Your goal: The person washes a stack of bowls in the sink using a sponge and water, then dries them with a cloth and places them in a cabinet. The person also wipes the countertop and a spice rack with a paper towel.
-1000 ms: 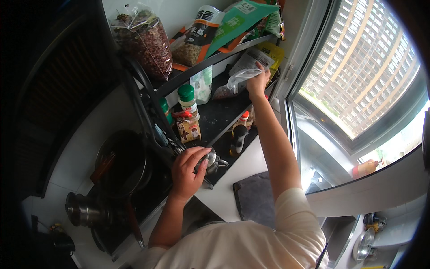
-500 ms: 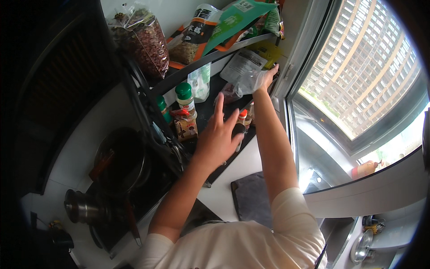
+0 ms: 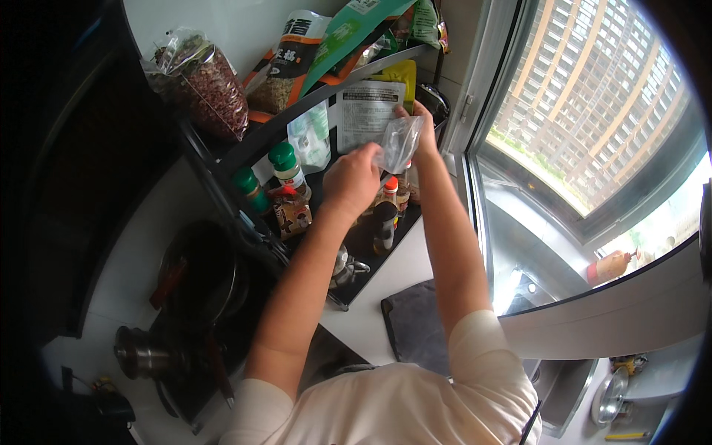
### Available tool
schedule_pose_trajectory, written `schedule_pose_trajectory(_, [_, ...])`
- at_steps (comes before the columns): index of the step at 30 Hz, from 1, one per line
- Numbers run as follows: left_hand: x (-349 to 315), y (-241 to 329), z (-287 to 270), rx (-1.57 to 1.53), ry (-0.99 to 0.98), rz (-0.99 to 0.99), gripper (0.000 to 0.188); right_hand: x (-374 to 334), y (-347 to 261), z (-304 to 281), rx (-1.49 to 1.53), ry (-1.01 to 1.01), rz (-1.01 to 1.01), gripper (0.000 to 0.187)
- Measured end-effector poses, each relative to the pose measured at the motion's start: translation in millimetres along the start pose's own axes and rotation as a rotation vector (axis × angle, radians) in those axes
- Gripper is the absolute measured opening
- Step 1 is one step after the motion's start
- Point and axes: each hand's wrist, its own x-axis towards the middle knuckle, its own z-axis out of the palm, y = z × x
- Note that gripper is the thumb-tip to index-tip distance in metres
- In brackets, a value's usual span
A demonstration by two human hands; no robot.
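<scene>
A clear plastic bag (image 3: 401, 145) hangs between my hands over the lower shelf of a black rack. My left hand (image 3: 353, 180) is closed, its fingertips pinching the bag's left edge. My right hand (image 3: 424, 132) grips the bag's right side, with its fingers partly hidden behind the plastic. What lies inside the bag cannot be made out. Just behind it stands a silver-grey pouch (image 3: 368, 111) with a printed label, beside a yellow bag (image 3: 403, 74). Below my hands are a red-capped bottle (image 3: 390, 187) and a dark-topped jar (image 3: 384, 222).
On the upper shelf lie a bag of dark red beans (image 3: 215, 93), an orange-and-black grain pouch (image 3: 289, 63) and a green package (image 3: 356, 37). Green-capped jars (image 3: 285, 167) stand left of my hands. A pot (image 3: 200, 274) sits at left; a window (image 3: 586, 111) is at right.
My left hand has moved up and right and closed on the clear bag. My right hand has shifted left with it. The view has moved slightly, showing the printed pouch more fully.
</scene>
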Motion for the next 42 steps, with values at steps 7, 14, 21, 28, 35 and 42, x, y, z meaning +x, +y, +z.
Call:
schedule_pose_trajectory(7, [23.9, -24.8, -1.9, -0.329, 0.298, -0.01, 0.031, 60.3, -12.1, -21.4, -0.119, -0.186, 0.179, 0.025])
schedule_pose_trajectory(14, [31.1, -24.0, 0.7, -0.282, 0.42, -0.044, 0.04, 86.1, 32.7, -10.8, -0.346, 0.064, -0.063, 0.033])
schedule_pose_trajectory(21, [31.7, -39.8, 19.4, -0.295, 0.466, -0.168, 0.039, 71.5, 44.9, 3.9, -0.895, 0.525, -0.336, 0.061])
schedule_pose_trajectory(28, [32.8, -30.4, 14.0, -0.854, 0.474, -0.459, 0.033, 24.5, 13.9, -17.0, -0.378, 0.258, -0.16, 0.027])
schedule_pose_trajectory(35, [33.8, -29.9, 19.0, -0.936, 0.525, -0.389, 0.036, -5.1, 1.3, 13.8, -0.391, -0.161, -0.075, 0.055])
schedule_pose_trajectory(42, [20.5, -43.8, 31.3, -0.76, 0.528, -0.153, 0.056, 17.9, 8.9, 58.6, -0.884, 0.062, -0.164, 0.059])
